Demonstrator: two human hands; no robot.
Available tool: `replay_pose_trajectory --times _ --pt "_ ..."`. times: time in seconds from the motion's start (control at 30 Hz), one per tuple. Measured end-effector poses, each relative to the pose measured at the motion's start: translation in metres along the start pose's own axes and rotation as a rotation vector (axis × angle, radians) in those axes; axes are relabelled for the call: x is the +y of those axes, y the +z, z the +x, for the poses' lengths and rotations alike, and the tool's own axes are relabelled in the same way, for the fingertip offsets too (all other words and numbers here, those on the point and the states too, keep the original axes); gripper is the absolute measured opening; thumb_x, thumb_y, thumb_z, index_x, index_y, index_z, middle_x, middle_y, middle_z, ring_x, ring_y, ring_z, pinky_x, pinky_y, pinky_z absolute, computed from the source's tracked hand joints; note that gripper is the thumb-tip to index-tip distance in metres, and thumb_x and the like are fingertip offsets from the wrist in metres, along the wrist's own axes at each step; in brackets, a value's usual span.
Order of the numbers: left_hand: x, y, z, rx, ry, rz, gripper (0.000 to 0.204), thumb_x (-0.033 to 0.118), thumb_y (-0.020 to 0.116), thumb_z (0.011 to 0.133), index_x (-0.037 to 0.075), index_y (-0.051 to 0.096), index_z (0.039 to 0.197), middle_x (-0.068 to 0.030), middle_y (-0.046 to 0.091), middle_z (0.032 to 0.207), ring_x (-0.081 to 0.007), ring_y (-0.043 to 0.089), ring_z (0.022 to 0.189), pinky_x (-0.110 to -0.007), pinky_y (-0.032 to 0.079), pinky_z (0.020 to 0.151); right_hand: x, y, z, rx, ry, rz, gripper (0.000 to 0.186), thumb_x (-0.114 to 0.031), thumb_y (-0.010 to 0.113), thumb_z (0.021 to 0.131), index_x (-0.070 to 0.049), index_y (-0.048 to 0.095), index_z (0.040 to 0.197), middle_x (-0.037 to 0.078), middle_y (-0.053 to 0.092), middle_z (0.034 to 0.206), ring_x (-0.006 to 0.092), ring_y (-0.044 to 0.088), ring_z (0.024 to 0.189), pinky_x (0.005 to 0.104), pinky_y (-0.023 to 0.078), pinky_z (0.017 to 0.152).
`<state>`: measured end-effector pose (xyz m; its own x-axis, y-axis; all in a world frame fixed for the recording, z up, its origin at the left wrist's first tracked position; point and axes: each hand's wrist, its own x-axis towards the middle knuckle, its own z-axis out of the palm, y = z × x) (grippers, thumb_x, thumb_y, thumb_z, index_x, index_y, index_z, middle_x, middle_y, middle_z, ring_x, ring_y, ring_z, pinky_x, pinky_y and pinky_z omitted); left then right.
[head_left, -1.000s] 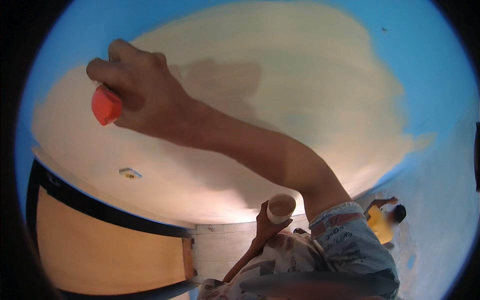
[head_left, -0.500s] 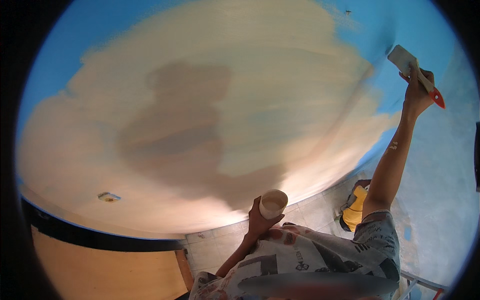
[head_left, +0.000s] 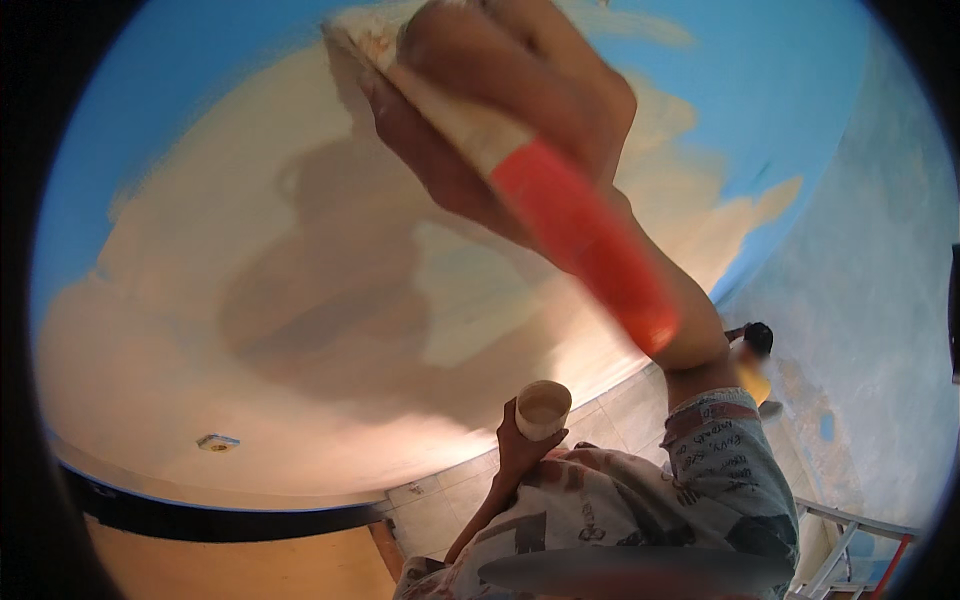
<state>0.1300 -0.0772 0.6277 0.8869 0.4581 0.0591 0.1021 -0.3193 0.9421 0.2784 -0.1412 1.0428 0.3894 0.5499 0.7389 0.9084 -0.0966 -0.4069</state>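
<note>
My right hand (head_left: 555,120) is raised high and close in front of me, closed round a flat paintbrush (head_left: 590,240). The brush has a pale wooden shaft and a red handle end, blurred by motion. Its bristle end points to the upper left, over the wall; whether it touches the wall I cannot tell. Low in front of my body, my left hand (head_left: 516,452) is wrapped round a cream cup (head_left: 538,433) with pale liquid paint inside. Ahead, the wall carries a large cream-painted patch (head_left: 170,320) with blue paint (head_left: 790,90) round its upper and right edges.
A crouching person in yellow (head_left: 752,384) is at the right, near the wall's foot. At the lower right stands a metal ladder (head_left: 848,550). A small wall box (head_left: 218,442) sits low on the left, above a wooden panel (head_left: 240,565). Pale floor tiles (head_left: 430,520) show below.
My right hand has swung with the paintbrush from the far right to the upper middle, nearer to me. The left hand and cup have stayed almost still. The person in yellow has shifted.
</note>
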Motion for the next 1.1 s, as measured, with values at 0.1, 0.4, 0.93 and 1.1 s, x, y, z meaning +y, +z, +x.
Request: replay_pose_trajectory --times 0.1,0.4,0.93,1.1 --pt "0.003 0.001 0.004 -0.014 0.015 -0.011 0.087 0.031 0.094 0.059 0.003 0.047 0.128 -0.0180 0.067 0.114 -0.0286 0.067 0.104 -0.041 0.055 0.088 0.055 0.001 -0.003 0.590 -0.371 0.038 0.018 -0.021 0.064 0.093 -0.005 0.060 0.088 0.004 0.063 0.086 0.0131 0.058 0.074 0.0273 0.051 0.065" --pt "-0.001 0.006 0.007 -0.046 0.031 -0.032 0.085 0.029 0.093 0.060 0.003 0.048 0.127 -0.0179 0.067 0.114 -0.0285 0.067 0.105 -0.040 0.055 0.089 0.225 -0.153 -0.082 0.998 0.072 -0.517 0.024 -0.016 0.079 0.080 0.001 0.063 0.087 0.010 0.068 0.085 0.0189 0.068 0.068 0.0314 0.060 0.056" --pt "0.019 0.009 0.003 -0.142 -0.045 0.005 0.087 0.031 0.094 0.058 0.002 0.049 0.127 -0.0175 0.068 0.114 -0.0284 0.067 0.103 -0.040 0.055 0.088 0.122 -0.003 -0.040 0.828 -0.175 0.142 0.020 -0.011 0.073 0.086 0.002 0.063 0.098 0.004 0.064 0.087 0.0109 0.063 0.078 0.0243 0.053 0.067" --pt "0.016 0.006 0.000 -0.128 -0.004 0.019 0.087 0.031 0.094 0.058 0.002 0.048 0.127 -0.0180 0.067 0.114 -0.0287 0.067 0.105 -0.040 0.055 0.089 0.236 -0.106 -0.090 1.068 0.001 0.224 0.018 -0.014 0.073 0.086 0.002 0.065 0.089 0.008 0.068 0.083 0.0122 0.066 0.071 0.0264 0.054 0.054"
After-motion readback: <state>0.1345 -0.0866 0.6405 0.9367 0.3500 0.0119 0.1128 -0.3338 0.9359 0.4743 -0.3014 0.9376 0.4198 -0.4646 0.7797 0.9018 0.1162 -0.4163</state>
